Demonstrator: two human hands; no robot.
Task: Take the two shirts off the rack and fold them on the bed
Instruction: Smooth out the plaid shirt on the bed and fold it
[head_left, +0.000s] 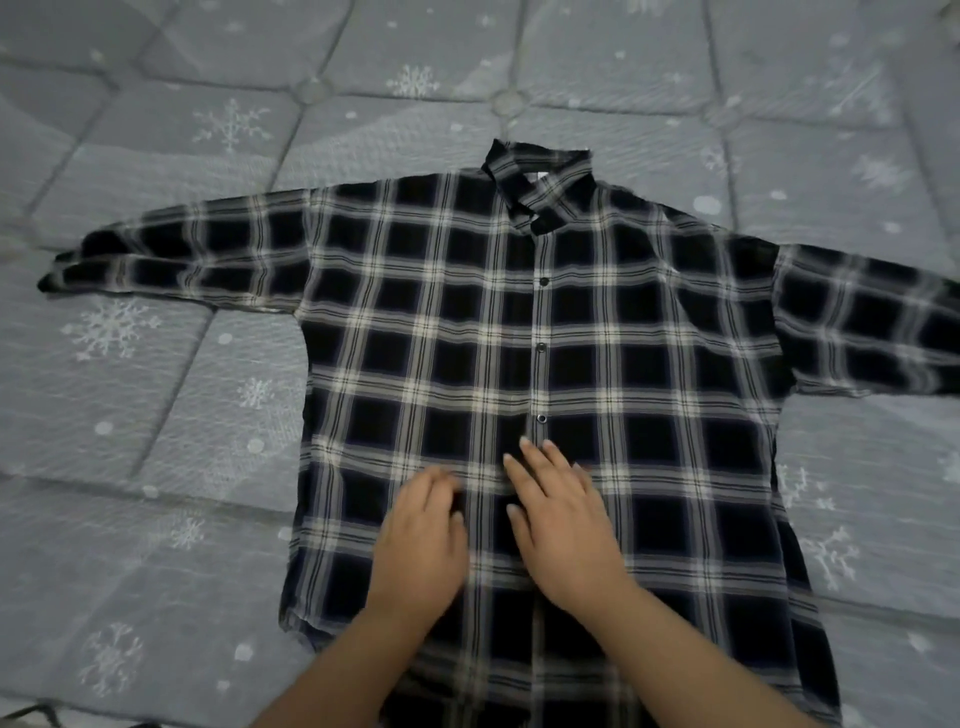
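Observation:
A black and white plaid shirt (597, 332) lies flat and face up on the bed (156, 389), buttoned, collar at the far end, both sleeves spread out to the sides. My left hand (421, 545) rests palm down on the lower front of the shirt, fingers slightly curled. Beside it, my right hand (561, 519) lies flat on the cloth by the button placket with fingers apart. Neither hand grips anything. Only this one shirt is in view; the rack is out of sight.
The bed is covered by a grey quilted sheet with white snowflake prints (111, 327), spreading around the shirt on every side. The shirt's right sleeve (883, 332) runs off the right edge of the view.

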